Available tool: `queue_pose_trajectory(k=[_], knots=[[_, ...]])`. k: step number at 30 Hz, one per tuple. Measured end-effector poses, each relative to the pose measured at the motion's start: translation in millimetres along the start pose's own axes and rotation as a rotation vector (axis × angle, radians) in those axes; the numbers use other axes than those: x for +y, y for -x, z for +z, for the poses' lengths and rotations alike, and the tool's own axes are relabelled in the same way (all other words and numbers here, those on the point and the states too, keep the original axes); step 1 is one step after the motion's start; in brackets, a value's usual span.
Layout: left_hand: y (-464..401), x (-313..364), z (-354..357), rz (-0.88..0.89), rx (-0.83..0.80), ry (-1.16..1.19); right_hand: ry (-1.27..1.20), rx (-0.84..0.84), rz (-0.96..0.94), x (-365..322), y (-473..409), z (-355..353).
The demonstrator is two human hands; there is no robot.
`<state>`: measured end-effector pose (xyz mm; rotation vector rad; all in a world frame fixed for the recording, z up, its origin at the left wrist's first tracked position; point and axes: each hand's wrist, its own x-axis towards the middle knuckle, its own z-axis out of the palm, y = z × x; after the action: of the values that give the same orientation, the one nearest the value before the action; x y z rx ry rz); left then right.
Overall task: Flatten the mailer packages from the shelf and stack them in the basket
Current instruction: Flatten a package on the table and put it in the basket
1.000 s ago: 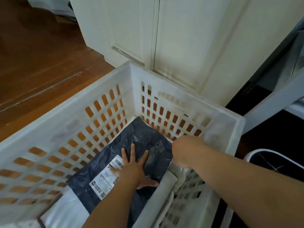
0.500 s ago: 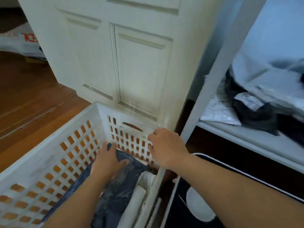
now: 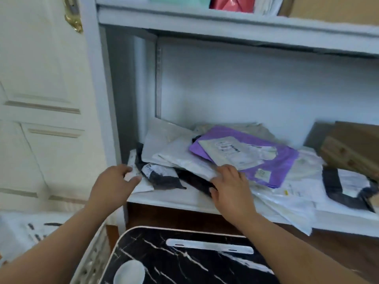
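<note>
A pile of mailers lies on the white shelf (image 3: 180,198): a purple mailer (image 3: 274,158) on top, white mailers (image 3: 180,154) under it, a small black mailer (image 3: 162,177) with a white label at the front left. My right hand (image 3: 229,185) rests on the edge of a white mailer beside the purple one, fingers spread, thumb below the edge. My left hand (image 3: 114,181) hovers at the shelf's left end, fingers loosely curled, holding nothing, just short of a white mailer (image 3: 141,186). The white basket (image 3: 92,261) shows only as a rim at the bottom left.
A black marbled lap tray (image 3: 184,261) with a white slot stands below the shelf in front of me. Cardboard boxes (image 3: 352,148) sit at the shelf's right. A black-and-white mailer (image 3: 346,187) lies at the right. A cream door (image 3: 41,99) is left. An upper shelf (image 3: 225,19) holds more packages.
Both hands left the basket, where the left pressed a dark mailer, and rose to the shelf. My view swung up and right from the basket to the shelf.
</note>
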<state>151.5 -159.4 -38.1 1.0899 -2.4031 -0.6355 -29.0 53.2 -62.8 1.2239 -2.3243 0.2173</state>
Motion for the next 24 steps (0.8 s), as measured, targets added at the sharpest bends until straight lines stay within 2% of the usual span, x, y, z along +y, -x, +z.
queue_pose_trajectory(k=[4, 7, 9, 12, 14, 17, 19, 20, 22, 24], knots=[[8, 56, 29, 0.057, -0.032, 0.061, 0.073, -0.158, 0.124, 45, 5, 6], [14, 82, 49, 0.114, -0.073, 0.065, 0.052, -0.302, 0.071, 57, -2, 11], [18, 92, 57, 0.121, -0.102, 0.079, 0.051, -0.332, 0.097, 59, -7, 10], [23, 98, 64, 0.022, -0.175, 0.273, -0.045, -0.147, 0.074, 52, -7, 5], [29, 101, 65, -0.176, -0.291, 0.636, -0.077, 0.007, -0.004, 46, 5, 3], [42, 103, 70, -0.404, -0.416, 1.035, -0.197, 0.045, -0.223, 19, 49, -3], [54, 95, 80, -0.457, -0.363, 1.096, -0.361, 0.015, -0.349, 6, 83, -8], [62, 88, 86, -0.476, -0.344, 1.057, -0.461, 0.023, -0.347, 2, 99, -8], [85, 70, 98, -0.496, -0.408, 0.95, -0.594, 0.049, -0.146, -1, 124, -2], [114, 51, 111, -0.48, -0.571, 0.884, -0.677, 0.069, 0.292, 3, 145, 9]])
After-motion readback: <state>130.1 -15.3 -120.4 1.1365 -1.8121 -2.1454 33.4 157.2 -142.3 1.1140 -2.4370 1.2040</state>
